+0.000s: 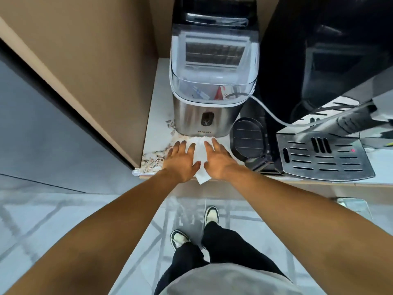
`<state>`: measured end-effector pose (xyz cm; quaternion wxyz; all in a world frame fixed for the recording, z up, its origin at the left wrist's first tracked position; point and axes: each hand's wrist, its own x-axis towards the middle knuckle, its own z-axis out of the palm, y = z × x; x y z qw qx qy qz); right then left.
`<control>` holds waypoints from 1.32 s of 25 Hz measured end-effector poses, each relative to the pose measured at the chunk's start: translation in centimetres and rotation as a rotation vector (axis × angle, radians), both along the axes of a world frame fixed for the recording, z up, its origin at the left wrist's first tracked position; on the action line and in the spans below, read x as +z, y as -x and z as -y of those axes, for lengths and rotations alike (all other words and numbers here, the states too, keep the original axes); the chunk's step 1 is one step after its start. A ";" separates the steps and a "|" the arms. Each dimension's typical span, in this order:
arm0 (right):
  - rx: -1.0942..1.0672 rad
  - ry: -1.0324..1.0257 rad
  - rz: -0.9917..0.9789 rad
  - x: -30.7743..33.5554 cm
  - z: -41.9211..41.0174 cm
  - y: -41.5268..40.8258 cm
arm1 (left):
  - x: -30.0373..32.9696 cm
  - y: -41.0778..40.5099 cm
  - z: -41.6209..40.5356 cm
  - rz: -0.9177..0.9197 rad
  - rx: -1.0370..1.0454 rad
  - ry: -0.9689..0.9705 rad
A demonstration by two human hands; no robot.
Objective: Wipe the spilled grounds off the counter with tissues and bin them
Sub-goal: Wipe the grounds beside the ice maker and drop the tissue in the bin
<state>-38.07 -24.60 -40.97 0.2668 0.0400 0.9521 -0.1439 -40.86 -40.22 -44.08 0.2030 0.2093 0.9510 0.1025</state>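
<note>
A pale counter (155,116) holds a steel ice maker (209,118), with brown grounds (156,159) scattered at its front left corner, so wiping looks barely begun. Left hand (181,160) and right hand (217,161) lie flat, fingers spread, gripping nothing, pressing a white tissue (200,154) spread just right of the grounds; no bin is visible.
</note>
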 end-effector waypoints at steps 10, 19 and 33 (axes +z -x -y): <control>0.011 0.003 0.024 -3.0 -2.2 0.2 | -2.3 0.8 -1.8 -0.059 -0.055 0.066; 0.067 -0.043 -0.067 -3.8 -3.0 0.2 | -2.0 0.4 -0.7 -0.135 0.021 0.001; -0.126 0.120 -0.116 -4.3 -2.9 -0.3 | -1.1 -0.2 0.3 -0.025 0.140 -0.053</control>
